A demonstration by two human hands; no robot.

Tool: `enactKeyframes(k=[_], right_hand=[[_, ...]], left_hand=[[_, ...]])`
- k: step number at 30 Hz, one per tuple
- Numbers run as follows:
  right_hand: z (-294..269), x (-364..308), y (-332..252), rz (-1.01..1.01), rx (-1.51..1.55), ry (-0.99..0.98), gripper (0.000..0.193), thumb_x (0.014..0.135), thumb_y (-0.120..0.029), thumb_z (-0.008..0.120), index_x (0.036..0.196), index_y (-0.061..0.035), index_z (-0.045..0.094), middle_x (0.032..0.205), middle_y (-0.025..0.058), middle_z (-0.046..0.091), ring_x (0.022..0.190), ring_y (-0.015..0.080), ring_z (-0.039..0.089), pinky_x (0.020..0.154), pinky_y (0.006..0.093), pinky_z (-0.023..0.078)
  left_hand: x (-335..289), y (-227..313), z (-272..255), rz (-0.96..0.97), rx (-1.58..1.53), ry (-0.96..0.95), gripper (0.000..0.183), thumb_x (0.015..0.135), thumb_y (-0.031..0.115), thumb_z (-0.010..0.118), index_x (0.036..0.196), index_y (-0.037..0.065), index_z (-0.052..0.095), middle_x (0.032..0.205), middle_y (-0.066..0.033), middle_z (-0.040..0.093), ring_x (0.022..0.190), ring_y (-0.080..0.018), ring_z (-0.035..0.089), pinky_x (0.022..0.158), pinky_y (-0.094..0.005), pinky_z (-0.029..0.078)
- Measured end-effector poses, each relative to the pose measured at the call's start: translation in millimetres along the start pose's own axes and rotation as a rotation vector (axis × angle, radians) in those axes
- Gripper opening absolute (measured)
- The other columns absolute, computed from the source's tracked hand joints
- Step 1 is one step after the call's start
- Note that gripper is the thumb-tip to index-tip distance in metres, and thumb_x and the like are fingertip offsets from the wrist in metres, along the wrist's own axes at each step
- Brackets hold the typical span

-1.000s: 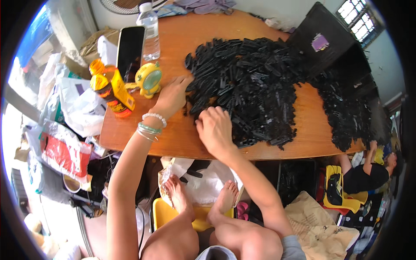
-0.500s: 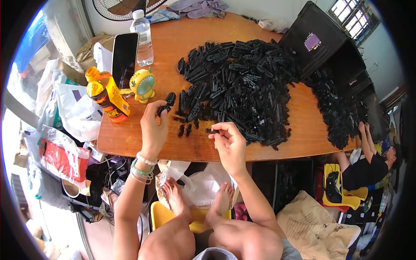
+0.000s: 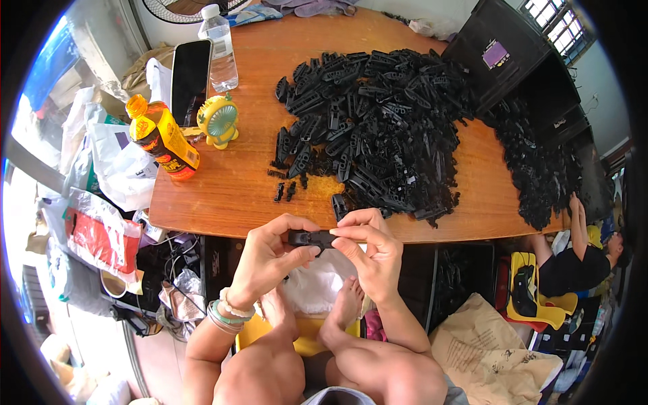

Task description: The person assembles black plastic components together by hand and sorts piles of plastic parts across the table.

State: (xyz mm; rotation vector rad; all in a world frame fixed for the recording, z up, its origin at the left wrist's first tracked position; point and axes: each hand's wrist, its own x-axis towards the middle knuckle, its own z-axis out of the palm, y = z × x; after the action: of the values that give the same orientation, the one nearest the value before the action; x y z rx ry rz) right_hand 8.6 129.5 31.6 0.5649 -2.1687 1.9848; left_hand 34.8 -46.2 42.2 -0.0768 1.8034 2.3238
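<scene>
My left hand (image 3: pixel 264 256) grips a black elongated plastic part (image 3: pixel 308 238) between thumb and fingers, just past the table's near edge. From the other side, my right hand (image 3: pixel 373 260) pinches at the right end of this part; whatever small piece lies between those fingertips is mostly hidden. A large heap of similar black plastic parts (image 3: pixel 378 135) covers the middle of the table. One loose black part (image 3: pixel 339 206) lies near the edge, just beyond my right fingertips. Several small black pieces (image 3: pixel 290 192) are scattered left of the heap.
On the wooden table (image 3: pixel 256 67) stand an orange-yellow drink bottle (image 3: pixel 169 145), a phone (image 3: pixel 191 81), a clear water bottle (image 3: pixel 219 50) and a small yellow fan (image 3: pixel 219 123). Black crates (image 3: pixel 503 50) and a second heap (image 3: pixel 533 162) are at right, where another person (image 3: pixel 580 270) sits.
Both hands have drawn together and toward me, off the table's near edge. The black part in my left hand now meets my right fingertips, which held a small black piece before.
</scene>
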Motion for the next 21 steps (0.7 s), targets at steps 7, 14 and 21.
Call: enactKeyframes(k=[7, 14, 21], right_hand=[[6, -13, -12, 0.227, 0.019, 0.185, 0.013, 0.079, -0.002, 0.068, 0.092, 0.0005, 0.067, 0.082, 0.0080, 0.063, 0.075, 0.0143, 0.058, 0.069, 0.0259, 0.046], [-2, -16, -6, 0.249, 0.000, 0.150, 0.011, 0.082, -0.001, 0.065, 0.093, 0.0018, 0.065, 0.081, 0.0084, 0.065, 0.075, 0.0153, 0.062, 0.070, 0.0255, 0.047], [2, -17, 2, 0.035, -0.106, 0.055, 0.010, 0.079, 0.001, 0.065, 0.089, 0.0002, 0.065, 0.089, 0.0094, 0.065, 0.080, 0.0199, 0.061, 0.071, 0.0287, 0.047]], left_hand=[[-5, -14, 17, 0.064, 0.061, 0.170, 0.025, 0.082, 0.002, 0.067, 0.104, -0.002, 0.058, 0.084, -0.0039, 0.063, 0.072, -0.0052, 0.058, 0.065, -0.0199, 0.049], [-5, -7, 19, -0.040, -0.106, -0.008, 0.032, 0.083, -0.001, 0.062, 0.113, -0.003, 0.049, 0.085, -0.0146, 0.065, 0.077, -0.0203, 0.067, 0.068, -0.0270, 0.053], [-7, -13, 18, -0.057, -0.059, 0.069, 0.033, 0.078, -0.007, 0.066, 0.106, -0.007, 0.049, 0.085, -0.0161, 0.066, 0.073, -0.0223, 0.068, 0.065, -0.0262, 0.056]])
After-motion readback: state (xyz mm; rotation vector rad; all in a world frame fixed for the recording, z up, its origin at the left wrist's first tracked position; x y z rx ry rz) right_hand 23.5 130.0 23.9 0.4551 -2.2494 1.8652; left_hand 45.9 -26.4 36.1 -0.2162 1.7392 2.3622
